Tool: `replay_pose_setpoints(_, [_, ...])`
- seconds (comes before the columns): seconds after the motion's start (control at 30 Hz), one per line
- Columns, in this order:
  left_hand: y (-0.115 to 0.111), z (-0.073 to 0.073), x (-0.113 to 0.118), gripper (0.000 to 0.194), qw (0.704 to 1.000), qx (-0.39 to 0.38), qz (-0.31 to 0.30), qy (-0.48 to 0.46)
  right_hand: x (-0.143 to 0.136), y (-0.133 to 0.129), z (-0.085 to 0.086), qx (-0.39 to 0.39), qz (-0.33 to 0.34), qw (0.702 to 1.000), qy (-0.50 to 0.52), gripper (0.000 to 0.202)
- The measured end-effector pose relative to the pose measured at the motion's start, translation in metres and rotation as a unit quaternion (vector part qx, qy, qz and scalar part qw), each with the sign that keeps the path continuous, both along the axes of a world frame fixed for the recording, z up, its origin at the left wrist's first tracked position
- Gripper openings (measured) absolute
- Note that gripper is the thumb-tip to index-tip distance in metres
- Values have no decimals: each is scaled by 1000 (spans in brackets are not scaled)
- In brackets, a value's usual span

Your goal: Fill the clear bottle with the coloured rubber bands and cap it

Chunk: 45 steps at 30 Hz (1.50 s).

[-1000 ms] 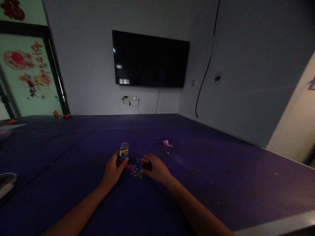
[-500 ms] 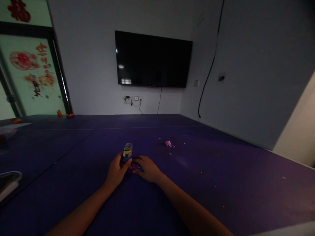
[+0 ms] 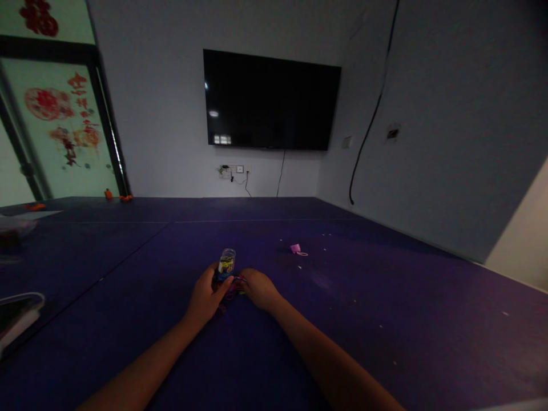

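A small clear jar, partly filled with yellow and blue pieces, is tilted in my left hand, whose fingers wrap round its lower part. Just below the jar lies a small heap of purple, pink and yellow bits on the dark purple surface. At the heap's right side is my right hand, its fingers curled down and closed at the bits. My fingertips there are hidden, so what they pinch cannot be made out.
A pink cap with a loop lies beyond my right hand, with small white scraps about. A white-edged device and a plastic bag are at the left. Orange items sit by the door.
My right hand's fingers have drawn together over the heap, where they were more spread before. The view has shifted slightly, and my left hand still holds the jar.
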<state>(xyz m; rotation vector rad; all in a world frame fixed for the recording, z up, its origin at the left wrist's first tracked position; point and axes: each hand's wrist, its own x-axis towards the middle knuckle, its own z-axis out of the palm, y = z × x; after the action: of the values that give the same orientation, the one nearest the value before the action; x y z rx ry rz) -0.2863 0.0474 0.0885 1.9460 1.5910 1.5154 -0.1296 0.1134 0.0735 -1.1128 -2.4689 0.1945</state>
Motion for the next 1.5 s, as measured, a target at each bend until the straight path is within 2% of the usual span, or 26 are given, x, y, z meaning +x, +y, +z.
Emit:
replay_pose_setpoints(0.07, [0, 1, 0, 47, 1000, -5, -2, 4, 0, 0, 0, -1, -10, 1000, 24, 19])
replay_pose_setpoints(0.17, [-1, 1, 0, 46, 1000, -12, -16, 22, 3, 2, 1, -8, -24, 992, 122, 22])
replay_pose_setpoints(0.23, [-1, 0, 1, 46, 999, -11, -21, 42, 6, 5, 2, -15, -39, 977, 211, 26])
replay_pose_setpoints(0.33, [-2, -3, 3, 45, 996, 9, -22, 83, 9, 10, 3, -32, -66, 938, 340, 32])
replay_pose_setpoints(0.4, [-2, -4, 4, 43, 993, 22, -37, 112, 10, 13, 6, -64, -85, 899, 424, 34])
replay_pose_setpoints(0.5, [-4, -5, 7, 38, 987, 28, -65, 145, 7, 14, 12, -163, -95, 820, 540, 35])
replay_pose_setpoints(0.6, [-4, -6, 9, 33, 984, 36, -72, 162, 0, 11, 21, -245, -64, 732, 633, 35])
replay_pose_setpoints(0.7, [-3, -7, 10, 33, 982, 42, -76, 168, -7, 8, 31, -277, -22, 656, 702, 33])
replay_pose_setpoints(0.83, [-3, -6, 9, 30, 982, 36, -81, 168, -14, 8, 42, -312, -17, 580, 752, 29])
replay_pose_setpoints(1.0, [-4, -6, 9, 30, 982, 31, -68, 175, -11, 13, 52, -330, 2, 505, 798, 18])
replay_pose_setpoints(1.07, [-4, -6, 10, 31, 983, 29, -62, 172, -9, 13, 53, -341, 11, 487, 804, 16])
replay_pose_setpoints(1.17, [-4, -5, 11, 29, 985, 19, -57, 164, -10, 12, 52, -350, 22, 480, 804, 14])
replay_pose_setpoints(1.33, [-4, -3, 12, 28, 986, 1, -60, 155, -14, 10, 46, -357, 35, 489, 795, 16])
replay_pose_setpoints(1.5, [-5, -5, 12, 27, 987, -5, -63, 147, -15, 8, 41, -334, 38, 516, 788, 22])
